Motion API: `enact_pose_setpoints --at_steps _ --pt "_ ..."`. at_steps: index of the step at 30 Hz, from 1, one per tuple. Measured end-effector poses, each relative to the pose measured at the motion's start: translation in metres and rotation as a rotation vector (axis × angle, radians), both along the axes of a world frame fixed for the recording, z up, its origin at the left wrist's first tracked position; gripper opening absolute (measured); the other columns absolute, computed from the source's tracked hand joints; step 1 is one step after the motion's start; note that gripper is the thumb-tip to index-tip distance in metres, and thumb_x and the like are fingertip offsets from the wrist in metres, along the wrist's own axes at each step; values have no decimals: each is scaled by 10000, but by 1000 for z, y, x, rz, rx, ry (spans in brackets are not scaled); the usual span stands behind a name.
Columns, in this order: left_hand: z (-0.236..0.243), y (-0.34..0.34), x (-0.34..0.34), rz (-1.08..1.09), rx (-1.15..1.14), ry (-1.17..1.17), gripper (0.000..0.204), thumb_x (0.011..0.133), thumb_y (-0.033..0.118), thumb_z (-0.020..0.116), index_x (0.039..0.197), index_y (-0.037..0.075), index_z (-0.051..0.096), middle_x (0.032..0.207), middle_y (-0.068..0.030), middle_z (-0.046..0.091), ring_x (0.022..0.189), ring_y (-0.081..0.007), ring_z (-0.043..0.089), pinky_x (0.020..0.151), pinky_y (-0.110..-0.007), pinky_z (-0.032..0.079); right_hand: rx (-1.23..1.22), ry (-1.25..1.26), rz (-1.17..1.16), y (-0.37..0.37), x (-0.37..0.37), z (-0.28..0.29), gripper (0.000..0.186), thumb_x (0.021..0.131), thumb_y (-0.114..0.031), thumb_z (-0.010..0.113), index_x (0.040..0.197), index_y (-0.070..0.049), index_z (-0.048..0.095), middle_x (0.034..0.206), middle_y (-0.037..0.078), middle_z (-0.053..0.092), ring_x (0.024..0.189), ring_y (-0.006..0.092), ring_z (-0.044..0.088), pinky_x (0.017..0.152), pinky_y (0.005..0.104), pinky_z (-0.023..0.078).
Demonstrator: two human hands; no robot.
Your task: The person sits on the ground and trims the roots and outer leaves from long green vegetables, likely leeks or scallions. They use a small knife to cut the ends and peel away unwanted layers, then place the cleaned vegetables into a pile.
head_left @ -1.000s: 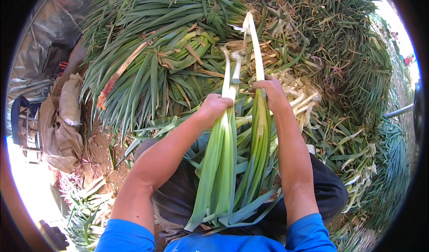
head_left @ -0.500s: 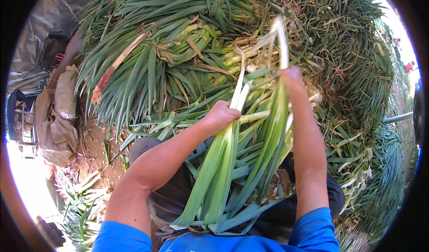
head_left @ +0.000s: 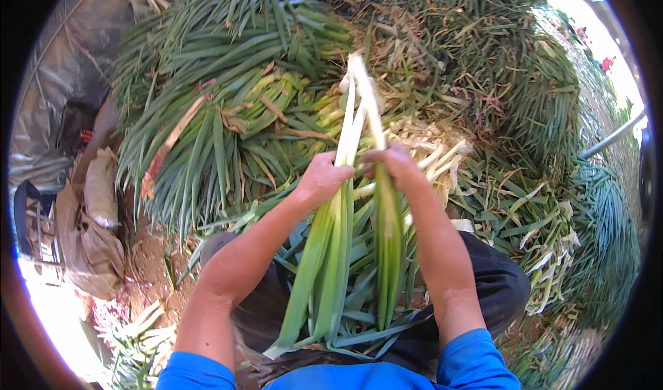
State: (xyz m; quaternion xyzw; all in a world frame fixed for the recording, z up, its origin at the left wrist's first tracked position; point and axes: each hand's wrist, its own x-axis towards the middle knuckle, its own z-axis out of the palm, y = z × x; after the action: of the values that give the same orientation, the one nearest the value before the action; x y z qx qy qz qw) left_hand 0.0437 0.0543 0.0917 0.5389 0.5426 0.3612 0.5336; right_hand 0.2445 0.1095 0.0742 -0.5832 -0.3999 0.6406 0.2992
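My left hand (head_left: pixel 326 181) is closed around a couple of long green onions (head_left: pixel 349 138), their white ends pointing away from me and their green leaves hanging toward my lap. Just to its right, my right hand (head_left: pixel 390 163) grips another green onion (head_left: pixel 368 100), also by the lower part of its white shaft. The white tips of both bundles come together at the far end. Green leaves (head_left: pixel 388 252) trail below my right hand. More loose green onions (head_left: pixel 442 158) lie under and beyond my right hand, their pale ends showing.
A large heap of green onions (head_left: pixel 207 134) lies at the far left, another pile (head_left: pixel 497 58) at the far right. Peeled leaves and scraps (head_left: pixel 535 217) cover the ground on the right. A brown cloth sack (head_left: pixel 93 248) and a grey plastic sheet (head_left: pixel 59 65) are at the left.
My right hand has moved left and nearer to me with its green onion, coming beside my left hand. The white tips now meet. The view has shifted slightly.
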Motion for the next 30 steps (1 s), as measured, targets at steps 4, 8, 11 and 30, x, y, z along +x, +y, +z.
enact_pose_setpoints --at_steps 4,8,11,30 --pt "39 0 19 -155 121 121 335 889 147 681 1155 -56 702 996 -85 744 866 -132 651 840 -320 525 189 313 20 -6 8 0 351 928 -122 627 1201 98 601 1052 213 701 891 281 722 767 375 623" --pt "109 4 42 -303 356 196 389 897 125 697 1246 -41 652 1033 -99 737 908 -153 652 878 -344 523 281 805 48 -15 42 72 375 958 -181 587 1219 88 583 1173 208 672 1020 286 693 940 421 569" --pt "171 12 74 -448 558 308 421 902 165 720 1262 -37 636 1068 -107 724 937 -165 654 895 -349 519 436 885 -62 -20 63 136 410 976 -180 581 1275 99 554 1172 218 664 1067 319 681 947 421 568" --pt "246 -47 200 -358 1018 1167 455 782 138 755 1115 14 471 950 -210 688 909 -431 696 831 -509 539 723 1383 -650 -94 140 209 314 1028 -316 620 1110 -23 544 971 151 648 910 308 641 879 463 555"
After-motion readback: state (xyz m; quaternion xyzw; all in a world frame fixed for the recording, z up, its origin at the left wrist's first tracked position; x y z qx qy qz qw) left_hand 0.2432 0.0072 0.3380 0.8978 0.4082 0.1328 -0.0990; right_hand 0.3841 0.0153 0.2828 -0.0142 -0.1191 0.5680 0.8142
